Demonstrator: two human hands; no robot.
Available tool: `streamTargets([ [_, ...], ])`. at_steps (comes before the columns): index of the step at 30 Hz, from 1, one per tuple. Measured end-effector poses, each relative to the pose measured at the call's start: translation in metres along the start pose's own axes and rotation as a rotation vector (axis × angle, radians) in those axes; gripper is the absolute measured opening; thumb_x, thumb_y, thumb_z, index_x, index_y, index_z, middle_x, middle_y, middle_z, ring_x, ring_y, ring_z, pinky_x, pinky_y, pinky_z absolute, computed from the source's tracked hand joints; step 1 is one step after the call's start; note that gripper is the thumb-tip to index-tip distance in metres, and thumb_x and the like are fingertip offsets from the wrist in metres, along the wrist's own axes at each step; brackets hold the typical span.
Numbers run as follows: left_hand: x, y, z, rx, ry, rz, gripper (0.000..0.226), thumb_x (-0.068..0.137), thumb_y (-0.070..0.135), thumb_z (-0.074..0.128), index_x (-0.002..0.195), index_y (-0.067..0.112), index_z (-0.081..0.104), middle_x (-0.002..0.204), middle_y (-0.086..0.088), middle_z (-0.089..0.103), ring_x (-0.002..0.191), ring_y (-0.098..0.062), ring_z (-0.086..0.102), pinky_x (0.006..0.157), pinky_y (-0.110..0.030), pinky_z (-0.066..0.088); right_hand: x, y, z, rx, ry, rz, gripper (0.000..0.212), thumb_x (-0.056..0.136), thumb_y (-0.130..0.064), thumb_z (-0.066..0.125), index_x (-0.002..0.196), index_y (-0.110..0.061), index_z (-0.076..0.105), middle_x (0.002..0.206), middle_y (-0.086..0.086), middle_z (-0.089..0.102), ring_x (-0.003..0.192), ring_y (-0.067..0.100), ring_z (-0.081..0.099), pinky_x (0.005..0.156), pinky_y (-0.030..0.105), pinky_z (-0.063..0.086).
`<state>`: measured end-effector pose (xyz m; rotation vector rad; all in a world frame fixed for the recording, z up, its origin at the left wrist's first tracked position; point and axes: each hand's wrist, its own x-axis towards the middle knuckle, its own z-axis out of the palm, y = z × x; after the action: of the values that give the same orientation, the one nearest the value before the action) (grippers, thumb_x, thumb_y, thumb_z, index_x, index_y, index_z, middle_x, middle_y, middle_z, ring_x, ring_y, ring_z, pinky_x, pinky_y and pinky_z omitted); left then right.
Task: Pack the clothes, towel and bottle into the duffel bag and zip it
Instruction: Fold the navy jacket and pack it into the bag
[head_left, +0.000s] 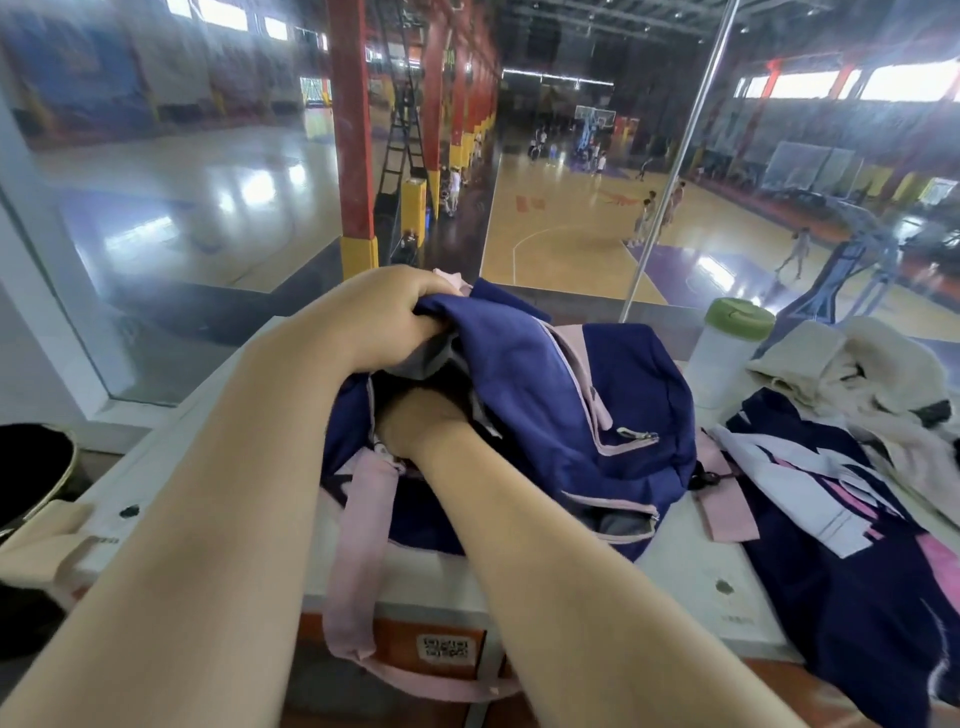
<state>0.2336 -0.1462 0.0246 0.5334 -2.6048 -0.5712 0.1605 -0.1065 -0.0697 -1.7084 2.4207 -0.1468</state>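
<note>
Left hand (382, 312) pinches the navy flap of the duffel bag (597, 405), holding the mouth open. Right hand (415, 421) is inside it – fingers hidden, grip state unclear. Still on the white bench (685, 551), all to the right of the bag: green-lidded bottle (727, 353), fluffy cream towel (862, 379), slick navy-pink clothes (831, 519) – right hand nearer.

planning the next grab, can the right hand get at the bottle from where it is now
Probably yes, after pulling out. The right hand is buried in the duffel bag, its fingers hidden. The bottle stands upright just beyond the bag on that side, with nothing in front of it.
</note>
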Motion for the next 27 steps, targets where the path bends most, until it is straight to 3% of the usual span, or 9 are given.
streamTargets([
  [3,-0.001,-0.005,-0.002,0.031,0.036,-0.015,0.031,0.096,0.013,0.053,0.119,0.027,0.067,0.101,0.009,0.059,0.101,-0.015,0.056,0.085,-0.025,0.035,-0.02,0.007,-0.009,0.159,0.027,-0.005,0.035,0.093,-0.035,0.047,0.119,-0.015,0.06,0.113,0.008,0.062,0.102,0.029,0.056,0.086,0.032,0.042],
  [6,-0.001,-0.007,0.001,0.009,0.035,-0.005,0.032,0.096,0.01,0.052,0.12,0.025,0.066,0.116,0.001,0.067,0.111,-0.02,0.058,0.087,-0.026,0.036,-0.04,0.013,-0.015,0.139,0.073,0.035,0.037,0.084,-0.045,0.053,0.11,-0.018,0.06,0.095,0.004,0.06,0.088,0.025,0.054,0.078,0.031,0.041],
  [8,0.0,-0.006,0.002,0.005,0.03,-0.001,0.033,0.095,0.009,0.051,0.122,0.023,0.065,0.125,-0.001,0.065,0.117,-0.022,0.057,0.088,-0.025,0.035,-0.053,0.018,-0.018,0.068,0.121,0.02,0.057,0.08,-0.057,0.055,0.123,-0.02,0.054,0.112,0.006,0.061,0.1,0.027,0.054,0.089,0.034,0.045],
  [11,0.0,-0.005,0.001,0.024,0.049,0.004,0.032,0.095,0.01,0.052,0.121,0.022,0.066,0.126,-0.001,0.065,0.117,-0.022,0.057,0.087,-0.024,0.034,-0.07,0.026,-0.018,-0.103,0.007,0.033,0.084,0.081,-0.068,0.049,0.147,-0.021,0.026,0.15,0.012,0.029,0.135,0.034,0.03,0.11,0.041,0.026],
  [14,-0.001,0.0,0.004,0.03,0.032,-0.006,0.033,0.096,0.013,0.052,0.126,0.02,0.062,0.129,-0.003,0.063,0.119,-0.024,0.056,0.089,-0.025,0.034,-0.075,0.027,-0.015,-0.213,0.005,0.019,0.088,0.08,-0.07,0.05,0.148,-0.021,0.023,0.152,0.013,0.027,0.139,0.035,0.021,0.112,0.042,0.021],
  [17,0.001,0.005,0.006,0.038,0.01,0.012,0.034,0.097,0.015,0.052,0.129,0.019,0.06,0.134,-0.003,0.06,0.123,-0.024,0.053,0.094,-0.026,0.035,-0.066,0.018,-0.017,-0.227,0.123,0.022,0.076,0.077,-0.067,0.054,0.135,-0.019,0.044,0.132,0.01,0.053,0.121,0.031,0.047,0.1,0.038,0.037],
  [21,0.003,0.004,0.004,0.04,0.008,0.024,0.033,0.096,0.015,0.052,0.128,0.018,0.061,0.133,-0.004,0.06,0.122,-0.025,0.054,0.094,-0.027,0.035,-0.052,0.003,-0.014,-0.441,0.174,0.042,0.055,0.09,-0.052,0.047,0.131,-0.016,0.05,0.127,0.008,0.058,0.116,0.032,0.053,0.094,0.042,0.04],
  [24,0.002,0.002,0.003,0.031,0.014,0.035,0.032,0.096,0.013,0.052,0.127,0.019,0.062,0.131,-0.003,0.061,0.119,-0.024,0.055,0.09,-0.024,0.033,-0.05,-0.005,-0.007,-0.495,0.292,-0.136,0.034,0.095,-0.032,0.045,0.124,-0.015,0.053,0.118,0.007,0.063,0.105,0.029,0.057,0.086,0.039,0.042],
  [27,0.002,-0.004,0.003,0.027,0.039,0.02,0.03,0.097,0.013,0.052,0.123,0.019,0.064,0.117,-0.004,0.065,0.103,-0.02,0.056,0.086,-0.026,0.034,-0.06,-0.009,0.0,-0.379,0.438,-0.313,0.034,0.092,-0.03,0.049,0.121,-0.014,0.054,0.112,0.003,0.065,0.104,0.028,0.056,0.093,0.04,0.034],
])
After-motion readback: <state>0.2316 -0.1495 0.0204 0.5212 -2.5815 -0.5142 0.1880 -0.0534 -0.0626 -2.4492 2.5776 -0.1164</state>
